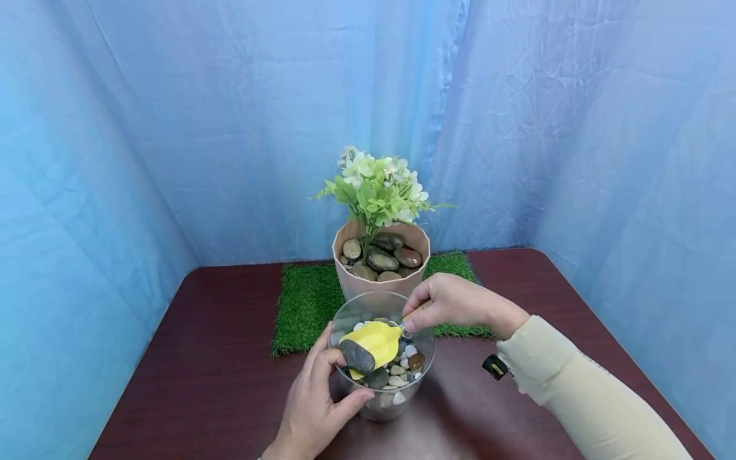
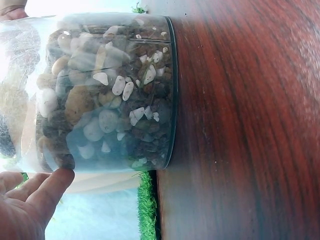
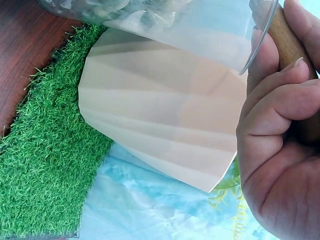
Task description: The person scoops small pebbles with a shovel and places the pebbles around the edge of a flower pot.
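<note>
My left hand point(image 1: 316, 399) holds the near left side of a clear vase point(image 1: 397, 301), fingers at its left and thumb at its front. Pebbles of mixed sizes point(image 2: 107, 90) fill its lower part. My right hand point(image 1: 445, 303) grips a small trowel by its wooden handle point(image 3: 290, 42). The trowel's yellow blade point(image 1: 379, 342) sits inside the vase's mouth, tilted down to the left. A large dark grey stone point(image 1: 358, 358) lies at the blade's tip, close to the left fingertips. Whether it touches the pebbles, I cannot tell.
Behind the vase a pale pink pot point(image 1: 355, 284) with large stones and white flowers point(image 1: 385, 182) stands on a green grass mat point(image 1: 305, 313). The dark red table point(image 1: 218, 358) has blue curtains point(image 1: 247, 128) around it. A black strap piece point(image 1: 494, 367) hangs by the right cuff.
</note>
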Available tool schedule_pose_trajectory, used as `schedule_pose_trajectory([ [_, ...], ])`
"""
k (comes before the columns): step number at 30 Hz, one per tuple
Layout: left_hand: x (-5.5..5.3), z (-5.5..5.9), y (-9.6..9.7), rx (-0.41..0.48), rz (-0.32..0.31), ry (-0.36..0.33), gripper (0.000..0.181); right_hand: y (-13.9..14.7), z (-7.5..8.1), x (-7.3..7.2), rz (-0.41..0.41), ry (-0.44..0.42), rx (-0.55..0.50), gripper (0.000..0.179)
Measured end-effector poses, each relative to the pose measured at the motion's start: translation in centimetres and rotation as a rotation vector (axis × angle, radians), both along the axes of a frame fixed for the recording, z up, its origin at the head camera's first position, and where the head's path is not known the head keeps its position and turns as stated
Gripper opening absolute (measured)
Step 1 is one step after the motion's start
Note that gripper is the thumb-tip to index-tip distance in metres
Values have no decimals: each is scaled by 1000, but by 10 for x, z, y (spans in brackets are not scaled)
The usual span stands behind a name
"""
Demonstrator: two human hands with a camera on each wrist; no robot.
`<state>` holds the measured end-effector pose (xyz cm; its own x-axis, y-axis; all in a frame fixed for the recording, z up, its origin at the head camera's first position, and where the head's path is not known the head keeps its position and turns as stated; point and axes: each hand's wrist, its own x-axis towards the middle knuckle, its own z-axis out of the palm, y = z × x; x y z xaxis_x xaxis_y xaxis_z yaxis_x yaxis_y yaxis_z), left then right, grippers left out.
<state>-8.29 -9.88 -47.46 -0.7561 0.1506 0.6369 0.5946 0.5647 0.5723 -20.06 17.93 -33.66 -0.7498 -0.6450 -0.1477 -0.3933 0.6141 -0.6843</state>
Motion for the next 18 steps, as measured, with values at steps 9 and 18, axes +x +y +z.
schedule_pose_trajectory([
  [9, 0, 0, 0, 4, -3, -8, 55, 4, 0, 2, -10, -11, -16, 14],
  [18, 1, 1, 0, -9, 9, -25, 55, 8, 1, 4, -32, -15, -10, 13],
])
